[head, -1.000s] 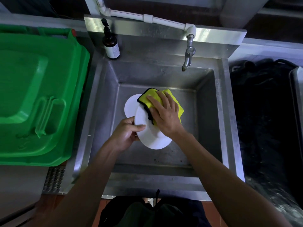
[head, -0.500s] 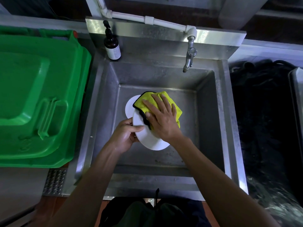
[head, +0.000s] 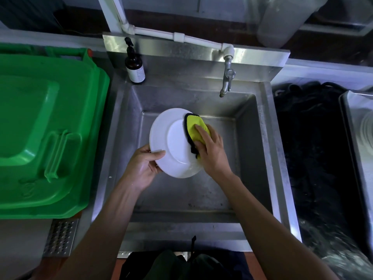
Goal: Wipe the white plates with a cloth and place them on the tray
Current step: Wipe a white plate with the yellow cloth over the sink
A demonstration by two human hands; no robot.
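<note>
Pinching the white plate [head: 175, 142] at its seven o'clock rim, the left hand [head: 144, 165] tilts it; the right hand [head: 212, 152] presses the cloth [head: 196, 130] at two o'clock, tray [head: 357, 138] farther right.

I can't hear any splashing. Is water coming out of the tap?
No, the tap hangs dry above the sink, with no stream falling from its spout.
</note>
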